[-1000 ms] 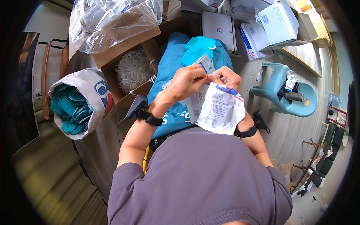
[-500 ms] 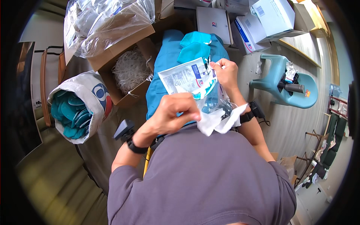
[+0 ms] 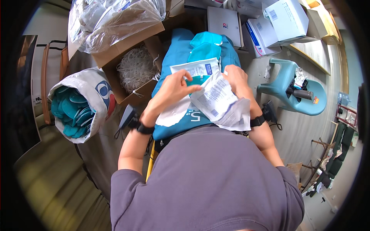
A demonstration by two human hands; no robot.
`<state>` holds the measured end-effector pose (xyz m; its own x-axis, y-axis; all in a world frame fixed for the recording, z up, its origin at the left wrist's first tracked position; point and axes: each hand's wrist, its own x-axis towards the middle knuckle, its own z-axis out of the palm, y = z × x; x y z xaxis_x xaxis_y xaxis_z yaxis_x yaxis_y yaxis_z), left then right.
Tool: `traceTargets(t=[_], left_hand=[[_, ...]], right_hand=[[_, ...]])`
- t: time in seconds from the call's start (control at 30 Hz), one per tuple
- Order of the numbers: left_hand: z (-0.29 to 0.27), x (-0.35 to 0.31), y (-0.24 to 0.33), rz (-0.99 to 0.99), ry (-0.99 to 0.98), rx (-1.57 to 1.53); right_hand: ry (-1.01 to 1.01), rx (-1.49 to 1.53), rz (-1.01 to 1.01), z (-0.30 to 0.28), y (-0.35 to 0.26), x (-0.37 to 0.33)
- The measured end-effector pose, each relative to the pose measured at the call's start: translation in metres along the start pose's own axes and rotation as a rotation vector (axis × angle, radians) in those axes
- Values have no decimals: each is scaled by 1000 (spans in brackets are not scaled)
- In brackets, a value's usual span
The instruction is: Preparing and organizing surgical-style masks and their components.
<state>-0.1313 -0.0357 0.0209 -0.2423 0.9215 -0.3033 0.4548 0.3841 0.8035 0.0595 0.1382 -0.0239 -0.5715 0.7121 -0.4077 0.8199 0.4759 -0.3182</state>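
Note:
Over my lap lies a blue cloth [image 3: 171,48] with two teal face masks [image 3: 205,52] at its far end. My left hand [image 3: 172,89] is held open, thumb and forefinger apart, beside another teal mask [image 3: 197,80] partly covered by packaging. My right hand [image 3: 236,78] is closed on the upper edge of a printed white pouch [image 3: 216,96], which hangs crumpled toward my waist. Behind it a second printed white pouch [image 3: 198,67] lies across the cloth. A white sheet-like piece [image 3: 173,112] rests below my left hand; its kind is unclear.
At the left stands a white sack [image 3: 94,82] full of teal masks. Beyond it is a cardboard box [image 3: 148,92] with tangled white straps [image 3: 135,68], near a clear plastic bag [image 3: 115,27]. A blue plastic stool [image 3: 277,90] carries small items at the right. White boxes [image 3: 287,19] are stacked farther back.
My left hand has moved up and its fingers have spread. The printed pouch now lies spread between my hands, and the white piece has come down at the left.

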Motion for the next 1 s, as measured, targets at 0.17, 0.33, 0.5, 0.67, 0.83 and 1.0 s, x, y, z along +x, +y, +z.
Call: traceTargets(t=[0.17, 0.33, 0.5, 0.67, 0.83, 1.0], left_hand=[[12, 30, -7, -45, 37, 4], [11, 30, -8, 109, -23, -16], [12, 17, -9, 41, -33, -87], [13, 4, -6, 119, 81, -54], [-11, 3, 11, 334, 478, -135], [-31, 29, 25, 228, 683, -284]], right_hand=[[178, 188, -134, 10, -2, -17], [324, 482, -236, 36, 17, -1], [472, 576, -416, 39, 0, 17], [326, 496, -328, 43, -3, 29], [381, 688, -408, 40, 9, 23], [247, 678, -461, 30, -2, -28]])
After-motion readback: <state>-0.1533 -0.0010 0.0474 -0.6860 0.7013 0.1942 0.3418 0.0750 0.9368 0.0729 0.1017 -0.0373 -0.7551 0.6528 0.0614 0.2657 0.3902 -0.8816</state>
